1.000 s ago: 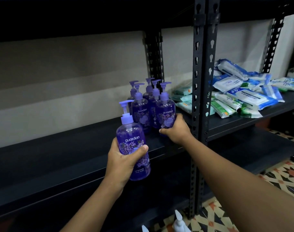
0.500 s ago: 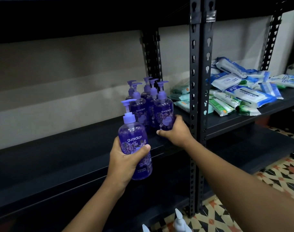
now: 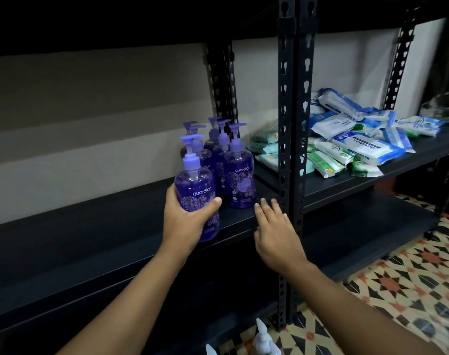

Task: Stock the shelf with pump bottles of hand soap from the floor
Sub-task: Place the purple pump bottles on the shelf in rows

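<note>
Nearest us, pale pump tops (image 3: 263,336) poked up just left of the black upright post (image 3: 286,175). Our left hand (image 3: 185,221) gripped a purple guardian soap bottle (image 3: 195,185) at the shelf (image 3: 90,239) front, left of the post. Our right hand (image 3: 277,234) hovered beside the post, fingers straight, holding nothing. Further back, a cluster of purple bottles (image 3: 240,175) stood left of the post, with wipe packs (image 3: 359,144) to its right.

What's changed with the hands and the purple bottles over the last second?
The right hand let go of the front bottle on the shelf and drew back, fingers straight. The left hand still grips a second bottle, now raised closer to the group. The other bottles and wipe packs stayed put.
</note>
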